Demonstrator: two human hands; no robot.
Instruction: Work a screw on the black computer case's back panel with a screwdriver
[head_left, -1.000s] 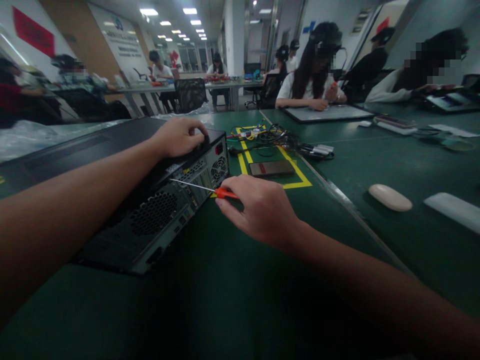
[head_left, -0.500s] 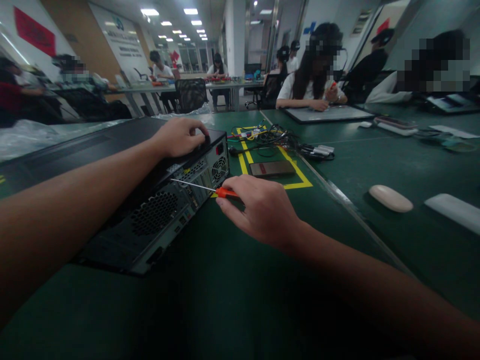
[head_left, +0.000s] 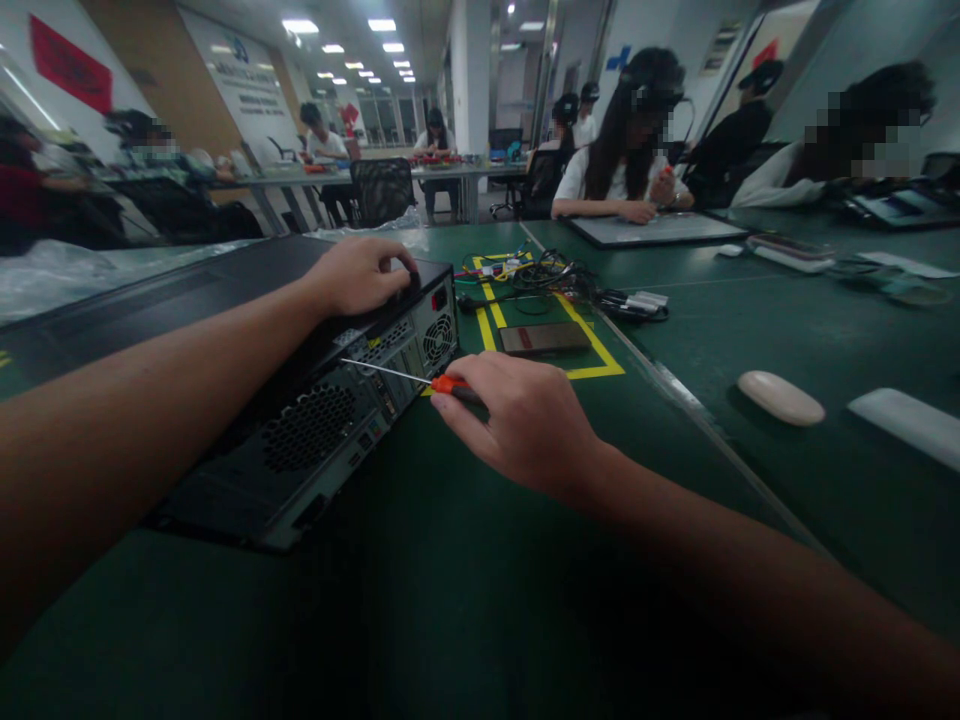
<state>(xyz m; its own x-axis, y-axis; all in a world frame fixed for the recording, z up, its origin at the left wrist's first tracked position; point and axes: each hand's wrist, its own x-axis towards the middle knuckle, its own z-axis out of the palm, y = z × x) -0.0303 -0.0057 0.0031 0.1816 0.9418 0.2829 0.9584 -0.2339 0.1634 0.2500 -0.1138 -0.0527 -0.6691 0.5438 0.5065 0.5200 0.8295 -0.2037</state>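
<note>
A black desktop computer case (head_left: 247, 275) lies on its side on the green table, its rear panel facing toward the right and me. My left hand (head_left: 364, 272) rests on the top of the case near the rear edge, fingers bent and a gap showing between thumb and forefinger. In my right hand (head_left: 517, 415) is a screwdriver (head_left: 448, 384) with an orange and dark handle, its shaft pointing left. The screwdriver's tip meets the upper edge of the rear panel (head_left: 309, 428), above the honeycomb vent. Whether a screw sits there is too small to tell.
Behind the case's right end lies a tangle of cables (head_left: 559, 275). A brown box (head_left: 545, 338) sits inside yellow tape marks (head_left: 600, 372). To the right are a pale oval object (head_left: 781, 397) and a white object (head_left: 904, 425). Clear plastic wrap (head_left: 67, 275) lies at left; people work across the table.
The screwdriver's handle has turned slightly in my right hand, showing more of its dark part. Its tip stays at the same place, and my left hand has not moved.
</note>
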